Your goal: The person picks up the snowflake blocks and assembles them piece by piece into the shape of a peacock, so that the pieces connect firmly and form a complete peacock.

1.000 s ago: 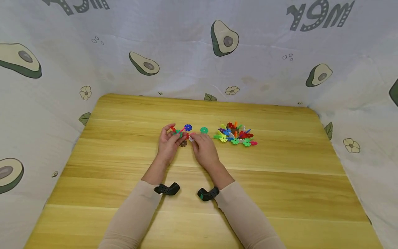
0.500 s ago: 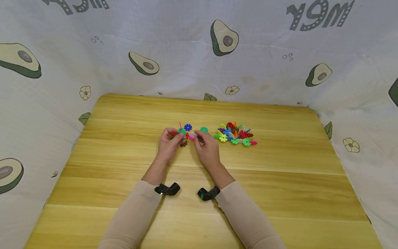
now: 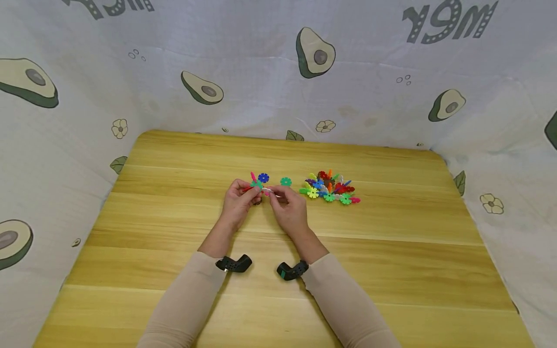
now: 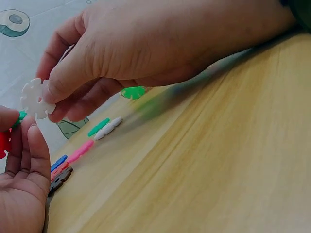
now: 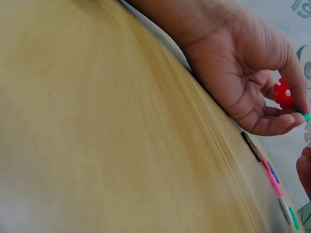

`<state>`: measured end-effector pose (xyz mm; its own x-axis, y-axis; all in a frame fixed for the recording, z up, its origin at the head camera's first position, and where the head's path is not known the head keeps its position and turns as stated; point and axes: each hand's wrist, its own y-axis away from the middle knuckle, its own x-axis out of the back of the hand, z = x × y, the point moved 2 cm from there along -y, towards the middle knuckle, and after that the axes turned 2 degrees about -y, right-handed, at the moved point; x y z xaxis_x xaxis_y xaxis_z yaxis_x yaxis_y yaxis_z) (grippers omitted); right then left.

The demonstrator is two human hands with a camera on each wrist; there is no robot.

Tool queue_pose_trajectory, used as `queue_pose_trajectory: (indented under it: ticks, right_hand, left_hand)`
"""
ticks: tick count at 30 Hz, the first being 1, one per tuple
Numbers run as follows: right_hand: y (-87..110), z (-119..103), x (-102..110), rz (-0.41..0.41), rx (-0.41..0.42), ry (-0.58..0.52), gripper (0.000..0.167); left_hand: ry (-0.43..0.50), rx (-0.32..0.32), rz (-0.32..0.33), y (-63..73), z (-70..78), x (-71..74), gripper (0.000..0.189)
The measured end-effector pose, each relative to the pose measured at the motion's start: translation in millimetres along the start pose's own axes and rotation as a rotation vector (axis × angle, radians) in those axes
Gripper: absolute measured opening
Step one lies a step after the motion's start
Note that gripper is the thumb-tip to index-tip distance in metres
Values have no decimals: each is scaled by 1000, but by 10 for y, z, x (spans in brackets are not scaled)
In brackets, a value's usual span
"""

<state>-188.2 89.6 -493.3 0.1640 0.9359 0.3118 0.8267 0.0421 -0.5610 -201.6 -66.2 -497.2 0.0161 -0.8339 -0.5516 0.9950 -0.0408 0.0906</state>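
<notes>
My left hand (image 3: 235, 205) pinches a green snowflake disc (image 3: 257, 184), a notched plastic building piece. A red disc (image 5: 282, 93) and a pink disc (image 3: 253, 177) are joined to the green one. Between the thumb and fingers of my right hand (image 3: 290, 210) is a white snowflake disc (image 4: 35, 101). Its edge meets the green disc at the fingertips; whether the two interlock I cannot tell. Both hands are raised just above the table, and the fingers partly cover the pieces.
Loose discs lie around the hands: blue (image 3: 263, 178), green (image 3: 285, 181), pink (image 4: 80, 151), white (image 4: 108, 128) and brown (image 4: 60, 181). To the right is a colourful cluster of snowflake discs (image 3: 329, 189) on the wooden table (image 3: 391, 270). A printed cloth (image 3: 261, 58) hangs behind.
The left hand has turned its joined discs, so the pink one now points up. My right hand has lifted the white disc and brought it leftward to the green one.
</notes>
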Motion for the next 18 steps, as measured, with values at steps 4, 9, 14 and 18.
queue_pose_trajectory:
  ticks: [4, 9, 14, 18]
  right_hand:
    - [-2, -1, 10, -6, -3, 13, 11]
    - [-8, -17, 19, -18, 1, 8, 9]
    - [-7, -6, 22, -12, 2, 9, 9]
    - [-7, 0, 35, -13, -8, 14, 8]
  left_hand:
    - [-15, 35, -38, -7, 11, 10, 28]
    - [-53, 65, -84, -11, 15, 19, 27]
    - [-81, 67, -100, -4, 17, 14, 27]
    - [-104, 72, -111, 2, 19, 13, 28]
